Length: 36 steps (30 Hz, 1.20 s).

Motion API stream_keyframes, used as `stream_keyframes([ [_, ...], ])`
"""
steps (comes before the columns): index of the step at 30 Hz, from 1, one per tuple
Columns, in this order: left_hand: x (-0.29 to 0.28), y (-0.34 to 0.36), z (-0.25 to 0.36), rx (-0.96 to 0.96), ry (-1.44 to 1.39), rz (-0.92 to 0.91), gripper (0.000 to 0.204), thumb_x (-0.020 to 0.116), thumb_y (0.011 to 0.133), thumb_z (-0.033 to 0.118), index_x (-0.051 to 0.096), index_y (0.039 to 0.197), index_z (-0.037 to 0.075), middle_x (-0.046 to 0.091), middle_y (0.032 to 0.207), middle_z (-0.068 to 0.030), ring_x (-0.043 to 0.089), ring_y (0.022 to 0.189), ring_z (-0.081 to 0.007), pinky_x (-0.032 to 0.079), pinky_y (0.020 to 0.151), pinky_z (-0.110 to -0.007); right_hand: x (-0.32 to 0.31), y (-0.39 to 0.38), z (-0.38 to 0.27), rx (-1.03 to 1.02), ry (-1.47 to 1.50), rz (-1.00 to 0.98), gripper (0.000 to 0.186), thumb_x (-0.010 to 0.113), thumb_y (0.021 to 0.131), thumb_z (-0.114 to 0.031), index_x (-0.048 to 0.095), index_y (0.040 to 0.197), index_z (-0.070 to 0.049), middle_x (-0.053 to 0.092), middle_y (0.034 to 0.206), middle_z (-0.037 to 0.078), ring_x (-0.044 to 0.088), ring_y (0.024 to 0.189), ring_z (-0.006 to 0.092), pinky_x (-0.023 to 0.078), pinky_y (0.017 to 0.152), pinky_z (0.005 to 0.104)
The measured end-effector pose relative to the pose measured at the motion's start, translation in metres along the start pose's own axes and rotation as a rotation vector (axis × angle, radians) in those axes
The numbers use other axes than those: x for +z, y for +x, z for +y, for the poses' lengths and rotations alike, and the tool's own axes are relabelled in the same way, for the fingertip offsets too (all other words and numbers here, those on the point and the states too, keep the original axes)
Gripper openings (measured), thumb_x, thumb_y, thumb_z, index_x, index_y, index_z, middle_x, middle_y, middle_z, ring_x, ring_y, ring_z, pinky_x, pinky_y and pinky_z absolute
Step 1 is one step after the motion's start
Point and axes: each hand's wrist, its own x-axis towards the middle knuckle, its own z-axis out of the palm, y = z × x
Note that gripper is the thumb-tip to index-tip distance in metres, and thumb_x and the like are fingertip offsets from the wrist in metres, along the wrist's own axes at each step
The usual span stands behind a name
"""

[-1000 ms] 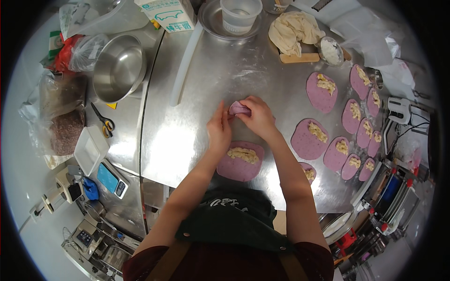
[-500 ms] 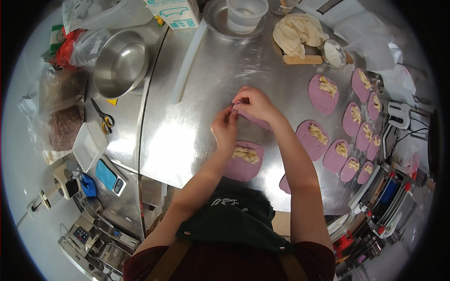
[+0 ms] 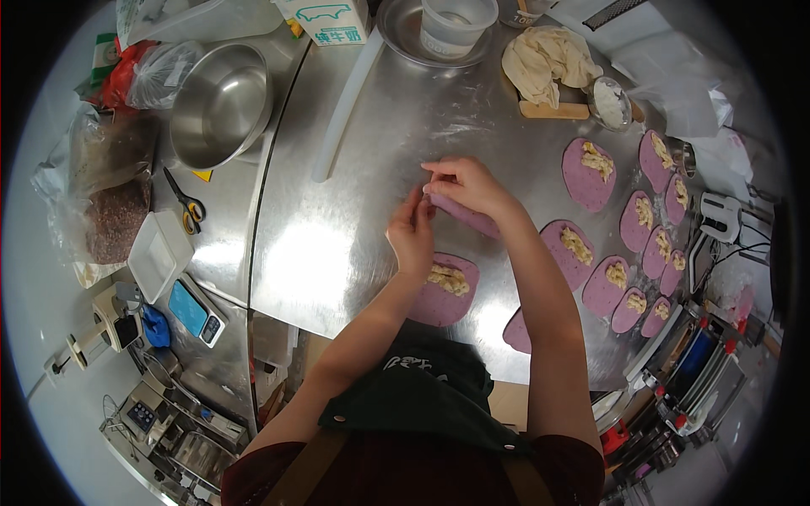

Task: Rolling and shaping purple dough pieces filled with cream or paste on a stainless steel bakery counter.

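A long purple dough piece (image 3: 467,217) lies folded on the steel table, its left end pinched in my fingertips. My left hand (image 3: 410,234) closes on that end from the near side. Reaching over it from the right, my right hand (image 3: 469,180) has thumb and fingers on the same end. Just below my hands sits a flat purple dough oval (image 3: 440,310) with a pale yellow lumpy filling (image 3: 449,280) on it. Partly hidden by my right forearm is another dough piece (image 3: 516,333). Whether filling is inside the folded piece cannot be seen.
Several filled dough ovals (image 3: 590,192) spread over the right side. Behind them are a bowl of white powder (image 3: 609,105) and a cloth (image 3: 548,63). A whitish rolling pin (image 3: 344,110) lies at the back; scissors (image 3: 187,202), a steel bowl (image 3: 221,105) and a scale (image 3: 196,310) stand left.
The view has shifted slightly. My fingers still pinch the dough's left end, with my right fingers stretched a little farther left.
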Motion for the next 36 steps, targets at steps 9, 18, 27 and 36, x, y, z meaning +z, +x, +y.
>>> stream_keyframes([
  [9,-0.006,0.002,-0.002,-0.079,0.006,-0.089,0.017,0.058,0.089,0.005,0.065,0.102,-0.005,0.066,0.09,-0.0109,0.063,0.08,-0.0116,0.051,0.067,-0.023,0.002,0.002,-0.012,0.038,-0.282,-0.094,0.025,0.068,0.075,-0.005,0.064,0.1,-0.001,0.063,0.088,0.005,0.062,0.081,0.0153,0.048,0.072,0.0288],
  [18,-0.036,0.029,0.015,0.371,0.234,-0.167,0.027,0.062,0.084,0.006,0.06,0.111,0.001,0.058,0.1,-0.0133,0.059,0.088,-0.0263,0.049,0.07,-0.033,0.02,-0.096,-0.007,0.068,0.279,0.983,0.025,0.066,0.084,-0.01,0.061,0.107,-0.002,0.065,0.097,0.007,0.061,0.085,0.0138,0.049,0.075,0.0265],
  [27,0.032,0.086,0.063,0.61,0.545,-1.253,0.031,0.068,0.079,0.014,0.062,0.106,0.001,0.061,0.1,-0.0147,0.06,0.09,-0.0272,0.05,0.076,-0.034,0.092,-0.152,-0.007,0.344,1.39,1.075,0.028,0.058,0.088,-0.01,0.053,0.109,0.008,0.058,0.103,0.012,0.059,0.094,0.0189,0.047,0.083,0.0294],
  [36,0.074,0.064,0.081,0.631,1.093,-1.605,0.052,0.076,0.068,0.022,0.058,0.112,0.0,0.061,0.105,-0.0152,0.06,0.096,-0.0257,0.049,0.082,-0.035,0.095,-0.125,0.002,0.158,1.722,1.186,0.032,0.057,0.088,-0.011,0.05,0.11,0.01,0.056,0.106,0.014,0.054,0.104,0.0228,0.046,0.088,0.0345],
])
